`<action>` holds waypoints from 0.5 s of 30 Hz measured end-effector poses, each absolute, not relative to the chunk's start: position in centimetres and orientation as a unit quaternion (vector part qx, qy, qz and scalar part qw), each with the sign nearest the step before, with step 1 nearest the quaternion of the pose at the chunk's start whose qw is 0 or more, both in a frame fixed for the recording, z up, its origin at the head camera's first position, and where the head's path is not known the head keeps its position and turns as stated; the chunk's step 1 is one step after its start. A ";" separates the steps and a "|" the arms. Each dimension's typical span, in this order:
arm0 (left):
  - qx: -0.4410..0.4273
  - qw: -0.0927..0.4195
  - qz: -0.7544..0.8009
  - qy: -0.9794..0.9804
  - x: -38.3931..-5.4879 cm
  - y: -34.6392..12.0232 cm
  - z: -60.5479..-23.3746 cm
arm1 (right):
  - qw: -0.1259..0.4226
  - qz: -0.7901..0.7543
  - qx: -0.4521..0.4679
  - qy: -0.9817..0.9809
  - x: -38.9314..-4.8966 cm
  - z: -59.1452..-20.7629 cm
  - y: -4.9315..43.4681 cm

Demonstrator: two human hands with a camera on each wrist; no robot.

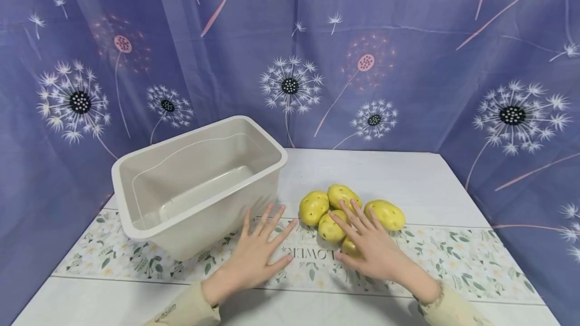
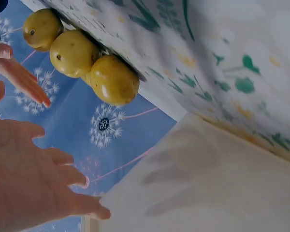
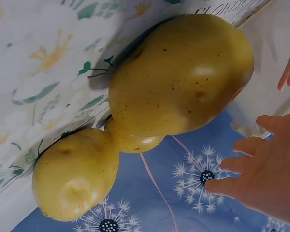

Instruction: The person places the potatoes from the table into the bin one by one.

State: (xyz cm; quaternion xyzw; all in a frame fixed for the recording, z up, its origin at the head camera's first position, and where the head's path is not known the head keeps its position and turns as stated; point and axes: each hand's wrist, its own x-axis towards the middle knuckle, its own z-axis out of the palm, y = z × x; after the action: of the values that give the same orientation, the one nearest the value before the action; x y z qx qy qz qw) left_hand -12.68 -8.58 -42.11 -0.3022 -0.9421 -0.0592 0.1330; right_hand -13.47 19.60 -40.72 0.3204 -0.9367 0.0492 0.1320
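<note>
Both hands are spread over the table with nothing in them. My left hand [image 1: 256, 258] hovers beside the near side of a beige plastic bin [image 1: 217, 215], its fingers fanned out straight. Over the nearest of several yellow potatoes [image 1: 313, 208] is my right hand [image 1: 373, 248], fingers extended, hiding part of that potato [image 1: 351, 249]. In the right wrist view a large speckled potato [image 3: 183, 77] lies on the table, beside the right hand [image 3: 266, 169]. The left wrist view shows the left palm [image 2: 34, 179] close to the bin wall [image 2: 198, 183], which carries its shadow.
The bin stands at the left of the white table [image 1: 362, 170], and its visible inner floor is bare. A floral strip with lettering [image 1: 453, 260] runs across the table. Purple dandelion-print curtains [image 1: 290, 39] enclose the back and sides.
</note>
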 end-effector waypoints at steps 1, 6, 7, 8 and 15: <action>-0.301 0.128 -0.063 -0.943 -12.6 -8.7 -42.0 | 0.135 0.050 0.322 -0.936 -13.4 -40.7 19.6; -0.301 0.117 -0.070 -0.944 -12.5 -9.2 -41.4 | 0.150 0.047 0.327 -0.932 -13.2 -40.6 20.0; -0.302 0.118 -0.070 -0.943 -12.4 -9.3 -41.3 | 0.152 0.045 0.328 -0.931 -13.2 -40.5 20.1; -0.304 0.121 -0.068 -0.943 -12.4 -9.4 -41.2 | 0.153 0.044 0.330 -0.930 -13.2 -40.4 20.2; -0.306 0.123 -0.067 -0.942 -11.8 -10.4 -40.4 | 0.148 0.046 0.334 -0.930 -13.1 -39.9 20.7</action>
State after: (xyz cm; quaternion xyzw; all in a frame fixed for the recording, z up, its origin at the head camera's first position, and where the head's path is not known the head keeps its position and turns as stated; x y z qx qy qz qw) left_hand -11.85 -10.37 -40.40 -0.3064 -0.9416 -0.0665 0.1228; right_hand -13.14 20.69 -39.94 0.3336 -0.9298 0.0460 0.1483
